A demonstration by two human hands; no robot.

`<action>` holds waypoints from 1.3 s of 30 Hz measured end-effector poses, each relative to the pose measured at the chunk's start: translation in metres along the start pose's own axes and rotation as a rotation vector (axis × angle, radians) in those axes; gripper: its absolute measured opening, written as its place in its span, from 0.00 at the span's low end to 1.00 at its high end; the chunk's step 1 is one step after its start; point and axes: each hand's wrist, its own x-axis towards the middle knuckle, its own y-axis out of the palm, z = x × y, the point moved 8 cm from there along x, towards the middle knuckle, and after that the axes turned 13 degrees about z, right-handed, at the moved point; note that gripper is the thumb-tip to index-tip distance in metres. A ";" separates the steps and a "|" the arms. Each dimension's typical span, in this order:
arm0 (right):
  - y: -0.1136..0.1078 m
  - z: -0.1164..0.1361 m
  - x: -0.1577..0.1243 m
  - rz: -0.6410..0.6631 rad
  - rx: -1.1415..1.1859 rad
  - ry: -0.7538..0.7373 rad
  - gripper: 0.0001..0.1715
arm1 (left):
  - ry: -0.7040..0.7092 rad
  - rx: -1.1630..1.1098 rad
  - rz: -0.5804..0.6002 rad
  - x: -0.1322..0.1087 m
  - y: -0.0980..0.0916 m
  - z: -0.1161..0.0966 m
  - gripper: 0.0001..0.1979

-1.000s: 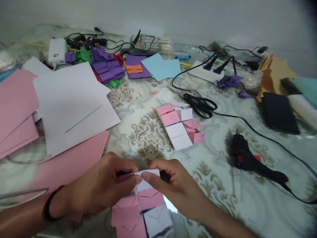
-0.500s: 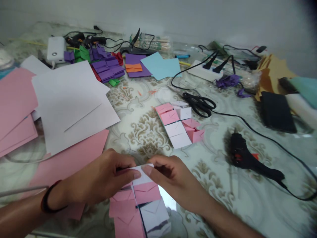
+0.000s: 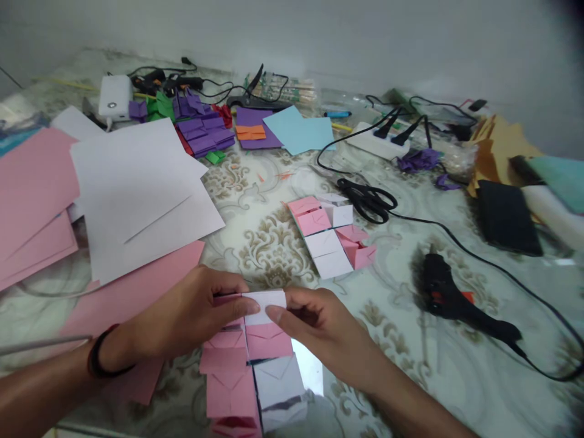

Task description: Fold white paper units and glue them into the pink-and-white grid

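Note:
A strip of pink and white folded paper envelopes point(image 3: 269, 342) lies in front of me, its flaps showing V-shaped creases. At its far end, my left hand point(image 3: 201, 313) pinches the inner side of the top white piece, thumb on top. My right hand point(image 3: 323, 331) grips the outer edge of that same white piece, thumb pressed on its face and fingers behind. The fingers under the paper are mostly hidden. Beyond my hands rests a second, smaller group of pink and white folded envelopes point(image 3: 323, 237), untouched.
Black scissors point(image 3: 369, 201) and a black glue gun point(image 3: 460, 301) with a trailing cord lie to the right. White sheets point(image 3: 141, 194) and pink sheets point(image 3: 36, 188) spread at left. Behind are purple folded papers point(image 3: 205, 131), light blue paper point(image 3: 303, 129) and a white power strip point(image 3: 378, 141).
The top white piece now lies flatter and squarer between my fingers, and the strip has turned slightly. Both hands keep their hold. The view has shifted a little.

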 end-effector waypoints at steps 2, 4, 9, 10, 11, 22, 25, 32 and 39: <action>0.002 -0.003 0.000 0.022 0.015 0.016 0.28 | -0.003 -0.007 0.013 0.001 -0.001 0.002 0.20; 0.002 -0.005 -0.001 0.019 0.017 0.026 0.28 | -0.007 -0.003 0.068 0.003 0.002 0.004 0.19; 0.003 -0.006 0.000 0.019 -0.026 0.045 0.26 | 0.005 0.021 0.143 0.004 0.008 0.008 0.19; 0.003 -0.004 0.000 0.018 -0.033 0.041 0.26 | 0.007 0.026 0.132 0.003 0.007 0.007 0.19; 0.004 -0.002 0.000 0.023 -0.034 0.033 0.26 | 0.008 0.030 0.116 0.002 0.006 0.005 0.19; 0.008 0.006 0.000 0.098 -0.016 -0.029 0.24 | 0.051 -0.011 0.027 0.002 -0.002 -0.001 0.18; 0.007 0.002 0.000 0.085 0.007 -0.028 0.21 | 0.144 -0.091 0.035 0.002 -0.004 -0.005 0.13; 0.002 -0.002 -0.001 0.034 -0.049 -0.043 0.25 | 0.147 -0.209 -0.022 0.006 -0.010 0.001 0.11; 0.002 0.001 -0.001 0.047 -0.046 -0.070 0.28 | 0.172 -0.202 -0.079 -0.001 -0.014 0.000 0.13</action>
